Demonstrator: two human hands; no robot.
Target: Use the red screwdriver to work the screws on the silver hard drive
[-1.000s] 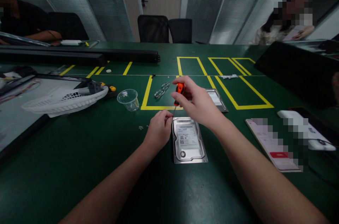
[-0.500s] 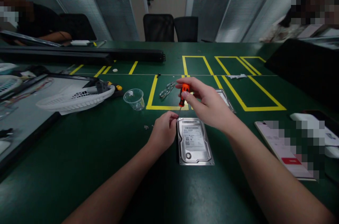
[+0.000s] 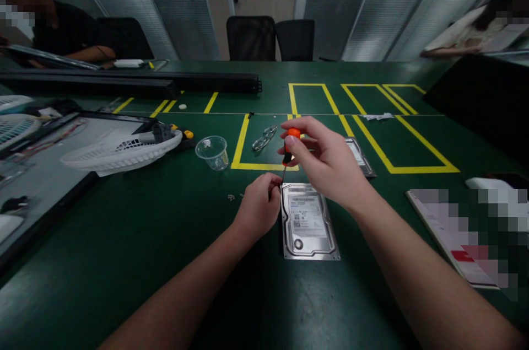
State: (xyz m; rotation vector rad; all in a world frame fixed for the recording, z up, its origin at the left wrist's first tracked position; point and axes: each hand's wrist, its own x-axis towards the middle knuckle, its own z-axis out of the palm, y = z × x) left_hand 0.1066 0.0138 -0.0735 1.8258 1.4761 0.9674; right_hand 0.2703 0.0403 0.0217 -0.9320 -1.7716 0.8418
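A silver hard drive (image 3: pixel 308 223) with a white label lies flat on the green table in front of me. My right hand (image 3: pixel 320 154) is closed around a screwdriver (image 3: pixel 287 154) with an orange and black handle. Its shaft points down to the drive's far left corner. At that same corner my left hand (image 3: pixel 260 198) has its thumb and fingers pinched together by the screwdriver tip. What the pinch holds, if anything, is hidden. Several tiny screws (image 3: pixel 231 197) lie left of my left hand, and a clear plastic cup (image 3: pixel 212 152) stands beyond them.
A second hard drive (image 3: pixel 359 157) lies partly behind my right hand. Eyeglasses (image 3: pixel 265 138) rest inside a yellow tape outline. A white racket-like frame (image 3: pixel 119 154) lies at left, a phone-like slab (image 3: pixel 450 240) at right. Two people sit across the table.
The view has shifted slightly, so things appear a little further right. Both hands keep their places at the drive's corner, and the screwdriver handle looks slightly turned in my right hand.
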